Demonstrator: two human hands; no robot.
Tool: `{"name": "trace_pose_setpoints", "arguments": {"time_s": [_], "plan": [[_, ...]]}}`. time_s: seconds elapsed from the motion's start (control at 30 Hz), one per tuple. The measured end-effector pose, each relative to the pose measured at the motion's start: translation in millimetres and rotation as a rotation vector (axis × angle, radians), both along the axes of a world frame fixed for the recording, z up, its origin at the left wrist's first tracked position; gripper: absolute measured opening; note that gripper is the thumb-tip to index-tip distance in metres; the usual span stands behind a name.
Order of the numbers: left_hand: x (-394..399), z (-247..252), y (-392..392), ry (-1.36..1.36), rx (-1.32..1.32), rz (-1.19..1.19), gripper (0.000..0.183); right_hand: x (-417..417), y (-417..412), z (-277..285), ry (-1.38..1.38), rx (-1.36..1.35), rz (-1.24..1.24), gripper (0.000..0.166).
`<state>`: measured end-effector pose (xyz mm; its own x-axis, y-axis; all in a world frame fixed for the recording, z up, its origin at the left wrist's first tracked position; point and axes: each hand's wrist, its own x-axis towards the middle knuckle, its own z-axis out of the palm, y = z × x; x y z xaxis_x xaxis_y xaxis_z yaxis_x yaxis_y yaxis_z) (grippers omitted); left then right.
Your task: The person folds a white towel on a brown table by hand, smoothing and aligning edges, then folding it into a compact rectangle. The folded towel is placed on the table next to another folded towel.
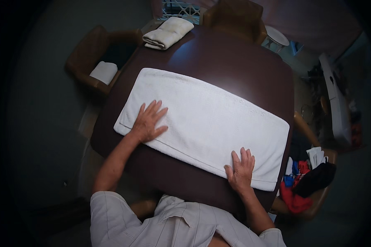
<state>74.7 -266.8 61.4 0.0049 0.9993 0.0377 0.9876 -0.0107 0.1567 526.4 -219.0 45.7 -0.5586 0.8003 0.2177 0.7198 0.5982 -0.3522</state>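
Note:
A white towel [204, 117], folded into a long rectangle, lies flat across the dark brown table [235, 64] in front of me. My left hand [150, 122] rests palm down with fingers spread on the towel's near left part. Flat on its near right part lies my right hand [241, 168], fingers apart, with the wrist over the near edge. Neither hand grips the cloth. At the table's far left corner sits another folded towel [168, 32], off-white and in thick layers.
A folded white cloth [104, 72] lies on the brown armchair [80, 61] at left. Mixed clothes [315, 179] are heaped on a chair at right. Beyond the table stand another armchair [235, 18] and a small white round table [277, 35].

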Motion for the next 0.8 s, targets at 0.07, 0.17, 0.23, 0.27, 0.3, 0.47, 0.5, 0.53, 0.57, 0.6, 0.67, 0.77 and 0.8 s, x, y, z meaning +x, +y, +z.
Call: {"name": "trace_pose_setpoints", "arguments": {"time_s": [0.07,0.17,0.23,0.27,0.3,0.47,0.5,0.53,0.57,0.6,0.67,0.77,0.8], "plan": [[0,-20,-28,-0.003,0.046,0.032,0.076,5,-3,0,0.017,0.000,0.011,0.061],[-32,-39,-48,0.037,0.105,0.106,0.074,19,-9,-3,0.014,-0.008,-0.007,0.059],[-63,-45,-60,0.092,0.120,0.144,0.071,27,-13,-4,0.017,-0.010,-0.032,0.059],[-70,-44,-62,0.107,0.070,0.212,0.071,33,-18,-5,-0.004,-0.016,-0.068,0.059],[-81,-45,-66,0.129,0.030,0.264,0.069,38,-24,-5,0.005,-0.014,-0.073,0.060],[-113,-48,-97,0.130,-0.020,0.231,0.065,62,-47,-9,0.072,-0.002,-0.106,0.062],[-111,-44,-99,0.065,-0.005,0.167,0.063,66,-49,-9,0.079,0.004,-0.109,0.062],[-111,-42,-103,0.065,-0.013,0.127,0.064,69,-51,-7,0.102,0.012,-0.120,0.056],[-112,-39,-108,0.063,0.000,0.101,0.063,73,-52,-5,0.125,0.018,-0.139,0.053],[-108,-35,-108,0.033,0.034,0.068,0.058,76,-53,-2,0.145,0.023,-0.158,0.050],[-114,-28,-115,0.053,0.021,0.022,0.054,83,-51,-1,0.182,0.047,-0.224,0.046],[-110,-23,-108,0.117,0.082,-0.027,0.041,113,-38,-4,0.170,0.098,-0.392,0.042],[-108,-23,-105,0.127,0.091,-0.020,0.039,126,-36,-4,0.129,0.104,-0.448,0.042]]}}
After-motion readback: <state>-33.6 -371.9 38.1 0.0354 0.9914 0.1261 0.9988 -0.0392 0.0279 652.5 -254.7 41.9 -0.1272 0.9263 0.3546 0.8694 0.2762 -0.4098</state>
